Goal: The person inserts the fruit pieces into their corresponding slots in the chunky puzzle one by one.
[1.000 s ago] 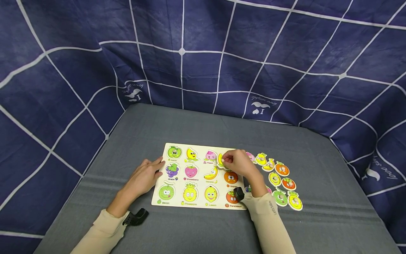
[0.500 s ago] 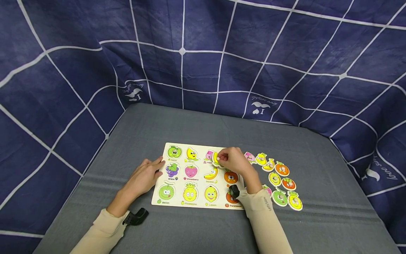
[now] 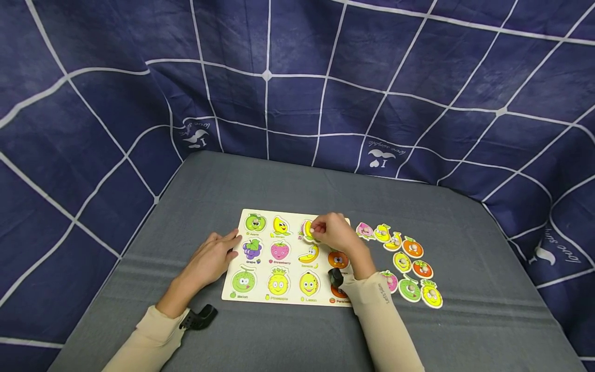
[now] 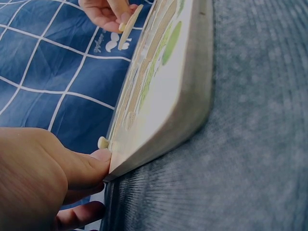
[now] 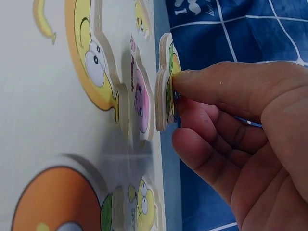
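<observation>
The right hand point(image 3: 337, 232) has moved left. Its fingers pinch the yellow piece point(image 3: 308, 231) just above the peach picture point(image 5: 142, 98). The board point(image 3: 294, 274) is under these fingers, loose fruit pieces point(image 3: 402, 262) to their right. The left hand point(image 3: 211, 261), fingers spread, touches the board's edge.

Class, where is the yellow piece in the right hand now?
In the head view, the right hand pinches the yellow piece over the upper right of the board, partly hiding the peach picture, beyond the banana picture.
</observation>
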`<state>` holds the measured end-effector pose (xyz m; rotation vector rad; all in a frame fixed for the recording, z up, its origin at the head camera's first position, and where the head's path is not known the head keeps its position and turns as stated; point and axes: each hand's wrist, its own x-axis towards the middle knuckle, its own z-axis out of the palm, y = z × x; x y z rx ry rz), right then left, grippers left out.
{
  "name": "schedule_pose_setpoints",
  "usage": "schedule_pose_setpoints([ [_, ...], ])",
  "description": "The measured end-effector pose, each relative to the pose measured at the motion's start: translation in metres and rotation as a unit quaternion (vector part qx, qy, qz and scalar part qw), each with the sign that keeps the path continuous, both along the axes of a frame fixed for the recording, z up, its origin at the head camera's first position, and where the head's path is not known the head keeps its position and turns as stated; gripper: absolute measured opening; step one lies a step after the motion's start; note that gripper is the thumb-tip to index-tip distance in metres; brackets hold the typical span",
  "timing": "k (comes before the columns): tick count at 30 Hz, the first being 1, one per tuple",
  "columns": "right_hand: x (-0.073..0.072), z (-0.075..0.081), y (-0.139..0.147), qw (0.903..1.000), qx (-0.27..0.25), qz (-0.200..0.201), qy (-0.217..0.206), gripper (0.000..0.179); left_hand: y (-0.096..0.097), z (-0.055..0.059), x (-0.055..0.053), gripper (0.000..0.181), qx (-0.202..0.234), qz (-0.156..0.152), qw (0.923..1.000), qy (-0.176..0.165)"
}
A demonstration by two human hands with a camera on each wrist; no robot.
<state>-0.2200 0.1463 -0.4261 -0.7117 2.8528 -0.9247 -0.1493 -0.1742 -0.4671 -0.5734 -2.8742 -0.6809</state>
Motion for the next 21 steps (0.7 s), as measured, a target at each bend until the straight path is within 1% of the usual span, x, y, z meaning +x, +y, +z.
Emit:
schedule_pose_setpoints([
  [4, -0.003, -0.002, -0.003, 1.0000, -0.008, 0.004, 0.005, 0.003, 0.000, 0.000, 0.000, 0.040, 0.001, 0.001, 1.0000, -0.001],
  [8, -0.006, -0.003, -0.007, 0.9999, -0.003, 0.008, 0.009, 0.004, 0.000, 0.000, 0.000, 0.040, 0.000, 0.001, 1.0000, -0.002],
  [15, -0.009, -0.002, -0.016, 0.9998, -0.008, 0.016, 0.001, 0.005, -0.001, -0.001, 0.000, 0.040, 0.001, -0.001, 1.0000, 0.001],
  [21, -0.013, -0.006, -0.021, 0.9999, -0.008, 0.013, -0.001, 0.004, 0.000, 0.000, 0.000, 0.040, 0.002, 0.000, 1.0000, -0.003],
])
